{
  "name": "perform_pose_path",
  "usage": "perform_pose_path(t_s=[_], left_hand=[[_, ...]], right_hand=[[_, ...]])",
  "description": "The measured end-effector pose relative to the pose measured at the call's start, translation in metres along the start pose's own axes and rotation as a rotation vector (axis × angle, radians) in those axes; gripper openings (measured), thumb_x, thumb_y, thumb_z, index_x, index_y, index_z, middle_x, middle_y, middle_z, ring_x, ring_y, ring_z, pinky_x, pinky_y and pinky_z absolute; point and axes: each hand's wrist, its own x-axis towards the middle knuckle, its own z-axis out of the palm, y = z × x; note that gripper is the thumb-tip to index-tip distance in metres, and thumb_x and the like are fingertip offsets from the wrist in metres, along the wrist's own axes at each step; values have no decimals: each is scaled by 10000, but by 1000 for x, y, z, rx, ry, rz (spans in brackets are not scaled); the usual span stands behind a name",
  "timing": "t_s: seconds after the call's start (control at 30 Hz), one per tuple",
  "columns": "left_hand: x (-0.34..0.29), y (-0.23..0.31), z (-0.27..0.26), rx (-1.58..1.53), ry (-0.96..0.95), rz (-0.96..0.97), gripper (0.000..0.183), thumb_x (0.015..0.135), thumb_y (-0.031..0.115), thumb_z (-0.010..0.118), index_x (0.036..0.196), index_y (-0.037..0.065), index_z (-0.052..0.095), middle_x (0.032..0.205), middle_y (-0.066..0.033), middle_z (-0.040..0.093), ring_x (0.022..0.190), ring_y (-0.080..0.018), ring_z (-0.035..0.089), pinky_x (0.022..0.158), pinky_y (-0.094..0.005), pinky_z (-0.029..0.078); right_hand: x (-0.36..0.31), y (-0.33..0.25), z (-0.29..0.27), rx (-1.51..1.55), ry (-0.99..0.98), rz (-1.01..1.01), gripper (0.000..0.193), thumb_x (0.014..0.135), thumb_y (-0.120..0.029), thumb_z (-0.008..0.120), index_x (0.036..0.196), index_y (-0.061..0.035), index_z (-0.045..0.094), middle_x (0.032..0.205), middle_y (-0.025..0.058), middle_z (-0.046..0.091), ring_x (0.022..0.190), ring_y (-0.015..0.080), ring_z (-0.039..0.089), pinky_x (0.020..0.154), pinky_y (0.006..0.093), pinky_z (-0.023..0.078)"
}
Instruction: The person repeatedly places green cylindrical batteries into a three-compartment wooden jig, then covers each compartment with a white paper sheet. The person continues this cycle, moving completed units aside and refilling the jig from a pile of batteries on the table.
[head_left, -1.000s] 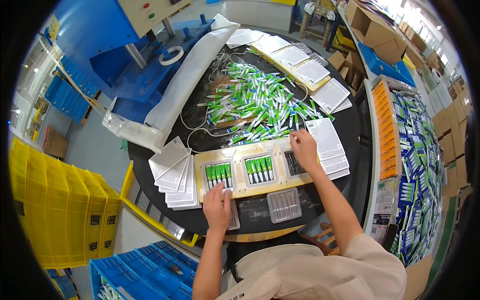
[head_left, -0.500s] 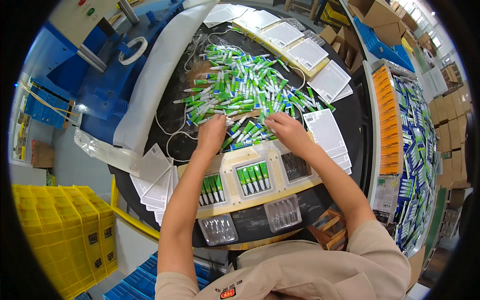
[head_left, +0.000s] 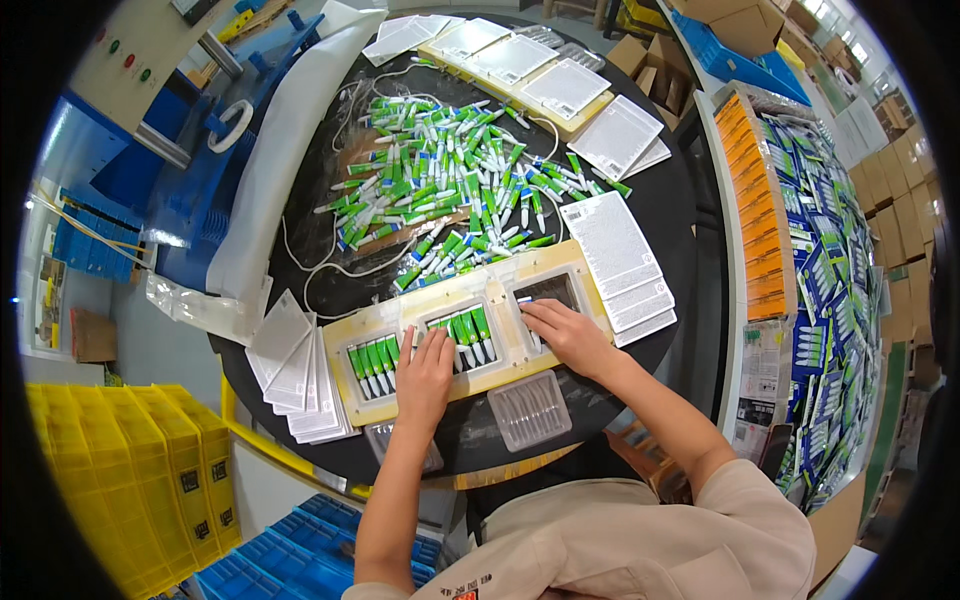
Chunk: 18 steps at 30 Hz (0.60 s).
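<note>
Whereas the loose tubes at upper centre were being reached into half a second ago, the tray at centre is now reached: the left hand is placed by the middle row, the right hand over the right compartment. Both hands are half curled; whether tubes are gripped cannot be told.

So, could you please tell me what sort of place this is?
It looks like a packing workshop, probably in a factory: loose tubes are heaped on a round table, beside a blue machine, with stacked yellow crates nearby.
</note>
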Motion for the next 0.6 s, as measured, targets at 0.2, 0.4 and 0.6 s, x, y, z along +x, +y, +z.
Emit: perform_pose_path(t_s=[0.2, 0.4, 0.6], left_hand=[[4, -2, -26, -269, 154, -194, 241, 792, 12, 748, 1027, 55, 715, 1151, -100, 714, 1117, -245, 662, 1081, -441, 453], [19, 46, -38, -1044, 318, -606, 214, 898, -61, 709, 1093, 19, 743, 1084, -81, 710, 885, -123, 695, 726, -234, 565], [44, 90, -1, -789, 255, -189, 281, 865, -59, 685, 1131, 27, 716, 1100, -90, 721, 902, -222, 732, 780, -334, 569]], right_hand=[[87, 40, 19, -138, 148, 272, 192, 898, -112, 670, 1069, -34, 713, 1000, 134, 718, 987, 319, 664, 797, 414, 551], [100, 42, 7, -151, 212, 353, 182, 860, -165, 726, 1022, -84, 736, 858, 98, 655, 814, 318, 630, 716, 418, 527], [-16, 6, -35, -33, 255, 503, 214, 852, -60, 726, 1063, -31, 716, 871, 108, 661, 844, 310, 638, 726, 417, 531]])
